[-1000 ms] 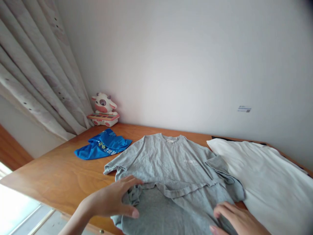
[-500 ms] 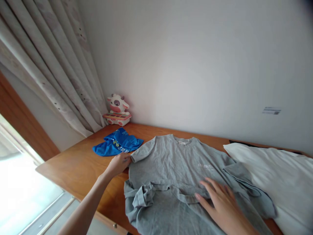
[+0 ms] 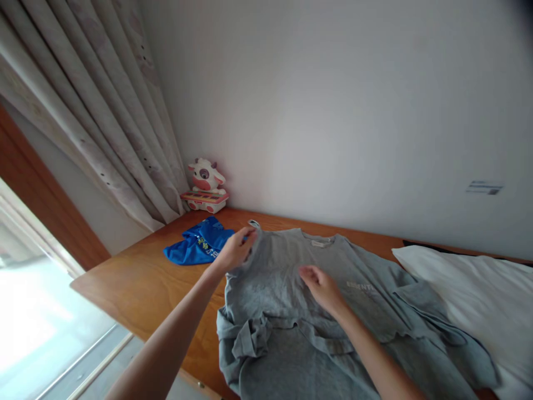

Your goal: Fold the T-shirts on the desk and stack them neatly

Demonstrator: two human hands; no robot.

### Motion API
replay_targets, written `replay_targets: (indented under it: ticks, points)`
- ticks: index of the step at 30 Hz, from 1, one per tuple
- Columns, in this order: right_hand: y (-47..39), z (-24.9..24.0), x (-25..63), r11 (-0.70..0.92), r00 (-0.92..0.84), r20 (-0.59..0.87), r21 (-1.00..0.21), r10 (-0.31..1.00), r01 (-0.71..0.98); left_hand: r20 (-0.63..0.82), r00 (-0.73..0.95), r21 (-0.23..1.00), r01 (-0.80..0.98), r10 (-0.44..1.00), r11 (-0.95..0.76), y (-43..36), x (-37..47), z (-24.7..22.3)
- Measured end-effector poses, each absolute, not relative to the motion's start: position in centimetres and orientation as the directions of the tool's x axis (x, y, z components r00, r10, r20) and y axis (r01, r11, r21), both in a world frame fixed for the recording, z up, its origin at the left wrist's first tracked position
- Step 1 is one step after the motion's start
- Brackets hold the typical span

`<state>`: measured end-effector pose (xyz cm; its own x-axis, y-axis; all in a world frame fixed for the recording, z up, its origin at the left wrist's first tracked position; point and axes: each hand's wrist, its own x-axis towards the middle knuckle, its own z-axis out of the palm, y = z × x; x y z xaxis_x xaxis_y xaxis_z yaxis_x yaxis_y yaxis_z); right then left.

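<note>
A grey T-shirt with a pale chest print lies spread on the wooden surface, collar toward the wall. My left hand is closed on its left sleeve, lifting it off the wood. Over the upper middle of the shirt is my right hand, its fingers curled together; whether they pinch fabric is hidden. Nearer me lies rumpled grey cloth with a ribbed band, bunched at its left side. I cannot tell if it is a separate garment.
Left of the shirt is a crumpled blue cloth garment on the wooden top. A toy cow with a keyboard stands in the corner beside the curtain. A white pillow borders the shirt's right side. The wall rises behind.
My left hand has moved up and right, raising the sleeve. My right hand has gone from spread fingers on the near cloth to curled fingers farther forward and left.
</note>
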<state>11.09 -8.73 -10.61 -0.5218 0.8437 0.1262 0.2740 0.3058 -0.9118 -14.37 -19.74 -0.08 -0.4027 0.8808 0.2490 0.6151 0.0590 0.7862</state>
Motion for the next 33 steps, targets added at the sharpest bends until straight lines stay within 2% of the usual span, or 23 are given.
replay_targets:
  ticks: [1, 3, 5, 8, 10, 13, 17, 19, 21, 24, 26, 28, 30, 33]
  points:
    - [-8.6, -10.8, 10.7, 0.243, -0.518, 0.078, -0.935, 0.852, 0.257, 0.196, -0.185, 0.781, 0.623, 0.963, -0.039, -20.2, -12.6, 0.4]
    - [-8.6, -11.2, 10.3, 0.123, -0.523, -0.019, -0.964, 0.852, 0.236, 0.131, 0.179, 0.702, 0.678, 0.975, -0.219, -21.7, -9.6, 0.7]
    - [-8.9, -11.5, 10.1, 0.053, -0.531, -0.07, -0.976, 0.844, 0.213, 0.103, 0.275, 0.566, 0.774, 0.956, -0.284, -23.4, -7.9, 0.2]
    - [-9.6, -11.6, 10.2, 0.209, -0.558, 0.045, -0.95, 0.829, 0.234, 0.085, 0.169, 0.334, 0.924, 0.982, -0.188, -25.8, -7.6, -1.8]
    - [-9.9, -11.5, 10.1, 0.34, -0.575, 0.131, -0.9, 0.807, 0.273, 0.087, 0.12, 0.265, 0.954, 0.989, -0.139, -27.1, -8.3, -3.2]
    - [-10.1, -11.2, 10.0, 0.407, -0.575, 0.174, -0.861, 0.799, 0.305, 0.097, 0.091, 0.255, 0.96, 0.991, -0.113, -28.2, -9.5, -4.1]
    - [-10.0, -10.3, 10.2, 0.259, -0.55, 0.11, -0.945, 0.828, 0.201, 0.027, 0.03, 0.241, 0.97, 0.999, -0.035, -28.5, -9.9, -3.5]
    - [-10.0, -9.9, 10.4, 0.203, -0.5, 0.131, -0.975, 0.856, 0.092, 0.014, 0.056, 0.27, 0.961, 0.998, -0.058, -28.4, -9.9, -2.9]
    - [-9.9, -9.8, 10.6, 0.195, -0.457, 0.151, -0.98, 0.876, 0.051, 0.019, 0.143, 0.353, 0.925, 0.99, -0.14, -28.1, -9.7, -2.5]
    - [-9.9, -10.3, 10.6, 0.23, -0.459, 0.127, -0.957, 0.879, 0.176, 0.098, 0.227, 0.506, 0.827, 0.969, -0.245, -26.2, -9.7, -2.4]
    - [-10.1, -10.8, 10.6, 0.302, -0.466, 0.155, -0.918, 0.871, 0.259, 0.201, 0.157, 0.538, 0.807, 0.967, -0.243, -23.4, -9.8, -2.7]
    - [-10.3, -11.0, 10.5, 0.373, -0.475, 0.209, -0.884, 0.855, 0.282, 0.265, 0.034, 0.486, 0.858, 0.964, -0.164, -19.7, -10.2, -3.3]
    - [-10.6, -11.2, 10.4, 0.406, -0.49, 0.232, -0.868, 0.84, 0.286, 0.24, -0.047, 0.365, 0.93, 0.97, -0.045, -15.7, -10.6, -4.1]
    - [-10.8, -11.2, 10.5, 0.43, -0.515, 0.24, -0.856, 0.823, 0.288, 0.192, -0.04, 0.277, 0.961, 0.981, -0.015, -10.6, -11.4, -5.2]
